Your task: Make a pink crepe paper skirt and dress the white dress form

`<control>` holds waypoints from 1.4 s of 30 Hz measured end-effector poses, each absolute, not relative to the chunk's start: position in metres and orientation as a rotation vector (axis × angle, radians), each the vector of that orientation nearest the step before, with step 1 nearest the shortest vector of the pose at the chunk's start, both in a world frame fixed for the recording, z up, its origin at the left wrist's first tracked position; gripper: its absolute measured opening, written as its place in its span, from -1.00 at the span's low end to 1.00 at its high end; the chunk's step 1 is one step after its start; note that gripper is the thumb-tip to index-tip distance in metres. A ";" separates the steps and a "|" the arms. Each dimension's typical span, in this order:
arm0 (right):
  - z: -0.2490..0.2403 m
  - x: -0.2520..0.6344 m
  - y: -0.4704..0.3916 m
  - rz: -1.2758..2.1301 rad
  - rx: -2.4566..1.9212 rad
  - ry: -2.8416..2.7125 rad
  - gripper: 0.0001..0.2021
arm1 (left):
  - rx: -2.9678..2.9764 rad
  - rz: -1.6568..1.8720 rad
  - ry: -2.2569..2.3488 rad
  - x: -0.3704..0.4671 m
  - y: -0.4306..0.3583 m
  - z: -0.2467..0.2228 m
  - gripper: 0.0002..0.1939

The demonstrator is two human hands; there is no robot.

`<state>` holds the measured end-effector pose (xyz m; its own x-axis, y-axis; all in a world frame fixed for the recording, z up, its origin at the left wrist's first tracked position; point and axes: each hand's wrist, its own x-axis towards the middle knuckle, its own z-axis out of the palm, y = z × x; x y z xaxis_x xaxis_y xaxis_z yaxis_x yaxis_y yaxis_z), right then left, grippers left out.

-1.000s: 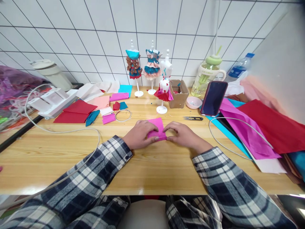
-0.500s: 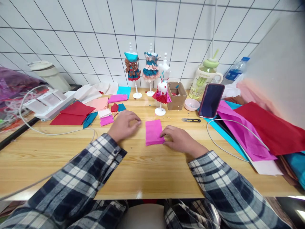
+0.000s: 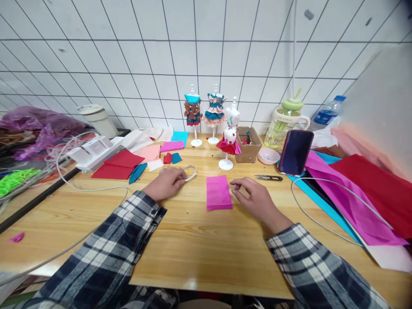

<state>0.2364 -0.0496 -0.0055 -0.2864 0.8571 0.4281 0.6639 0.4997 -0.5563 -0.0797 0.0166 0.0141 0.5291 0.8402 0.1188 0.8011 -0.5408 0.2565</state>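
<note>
A magenta paper rectangle (image 3: 219, 193) lies flat on the wooden table (image 3: 199, 244) between my hands. My left hand (image 3: 167, 182), fingers closed, grips the near end of a pale ring-shaped loop (image 3: 192, 172), perhaps tape or wire. Just right of the magenta paper, my right hand (image 3: 254, 197) hovers with its fingers apart and nothing in them. Small black snips (image 3: 268, 177) lie beyond my right hand. Behind the paper stand three small white dress forms, the nearest one (image 3: 231, 135) wearing a red and magenta skirt.
At the left are a white power strip (image 3: 96, 153), red paper (image 3: 119, 164) and a looping cable. A cardboard box (image 3: 249, 146), pink bowl (image 3: 268, 156), phone (image 3: 295, 152) and green-lidded bottle (image 3: 283, 124) stand at the back right. Coloured sheets (image 3: 350, 201) cover the right side.
My right hand has let go of the magenta paper and moved off its right edge. My left hand now has the pale loop. The view has tilted up and shifted left.
</note>
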 end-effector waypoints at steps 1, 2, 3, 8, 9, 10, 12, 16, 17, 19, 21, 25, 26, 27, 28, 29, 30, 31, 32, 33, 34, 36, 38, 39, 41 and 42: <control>-0.004 0.234 -0.051 0.338 -1.247 -2.016 -0.76 | 2.578 0.363 1.307 -0.069 0.009 0.016 -0.85; -0.003 0.231 -0.053 0.336 -1.246 -1.992 -0.71 | 2.575 0.397 1.205 -0.059 0.002 0.018 -0.84; -0.002 0.228 -0.054 0.344 -1.237 -1.976 -0.67 | 2.577 0.420 1.116 -0.049 -0.006 0.019 -0.85; 0.003 0.215 -0.063 0.386 -1.137 -1.962 -0.75 | 2.581 0.522 0.928 -0.019 -0.033 0.014 -0.84; 0.003 0.214 -0.064 0.385 -1.130 -1.948 -0.78 | 2.575 0.520 0.911 -0.017 -0.036 0.013 -0.81; 0.003 0.213 -0.064 0.384 -1.125 -1.936 -0.81 | 2.568 0.513 0.898 -0.015 -0.038 0.014 -0.77; 0.002 0.210 -0.066 0.387 -1.109 -1.924 -0.85 | 2.559 0.472 0.877 -0.013 -0.041 0.015 -0.67; 0.001 0.204 -0.068 0.438 -1.075 -1.911 -0.92 | 2.582 0.464 0.936 -0.006 -0.047 0.020 -0.70; 0.001 0.202 -0.069 0.459 -1.075 -1.902 -0.93 | 2.599 0.478 0.987 -0.005 -0.049 0.020 -0.70; 0.002 0.197 -0.071 0.515 -1.092 -1.862 -0.91 | 2.641 0.507 1.095 -0.002 -0.051 0.020 -0.66; 0.002 0.193 -0.073 0.571 -1.127 -1.804 -0.87 | 2.696 0.533 1.159 0.000 -0.053 0.020 -0.66; 0.002 0.188 -0.076 0.666 -1.196 -1.736 -0.91 | 2.766 0.639 1.188 0.002 -0.055 0.017 -0.72; 0.002 0.187 -0.076 0.696 -1.202 -1.725 -0.91 | 2.769 0.660 1.193 0.002 -0.055 0.016 -0.73; 0.002 0.186 -0.077 0.726 -1.207 -1.709 -0.90 | 2.772 0.674 1.201 0.002 -0.056 0.015 -0.74; 0.002 0.185 -0.077 0.749 -1.211 -1.689 -0.89 | 2.777 0.684 1.214 0.002 -0.056 0.013 -0.74; 0.002 0.184 -0.078 0.764 -1.215 -1.669 -0.88 | 2.783 0.692 1.231 0.002 -0.056 0.012 -0.73; 0.002 0.184 -0.078 0.771 -1.221 -1.656 -0.87 | 2.790 0.702 1.251 0.002 -0.057 0.011 -0.73; 0.003 0.183 -0.079 0.774 -1.227 -1.646 -0.88 | 2.798 0.712 1.276 0.002 -0.057 0.011 -0.72; 0.003 0.183 -0.080 0.779 -1.234 -1.642 -0.90 | 2.804 0.721 1.299 0.001 -0.057 0.011 -0.71; 0.003 0.182 -0.081 0.787 -1.240 -1.639 -0.91 | 2.809 0.721 1.315 0.001 -0.057 0.011 -0.70; 0.002 0.182 -0.081 0.804 -1.244 -1.637 -0.93 | 2.816 0.714 1.322 0.000 -0.057 0.012 -0.70; 0.001 0.182 -0.080 0.833 -1.256 -1.640 -0.94 | 2.829 0.689 1.311 0.000 -0.057 0.013 -0.70; -0.001 0.183 -0.079 0.796 -1.262 -1.694 -0.96 | 2.828 0.666 1.270 0.001 -0.057 0.014 -0.72; -0.002 0.183 -0.079 0.747 -1.253 -1.749 -0.97 | 2.812 0.663 1.249 0.002 -0.058 0.014 -0.73; -0.002 0.183 -0.079 0.617 -1.200 -1.886 -0.96 | 2.724 0.683 1.216 0.005 -0.060 0.014 -0.72; -0.001 0.183 -0.080 0.549 -1.163 -1.948 -0.95 | 2.653 0.705 1.199 0.007 -0.061 0.013 -0.71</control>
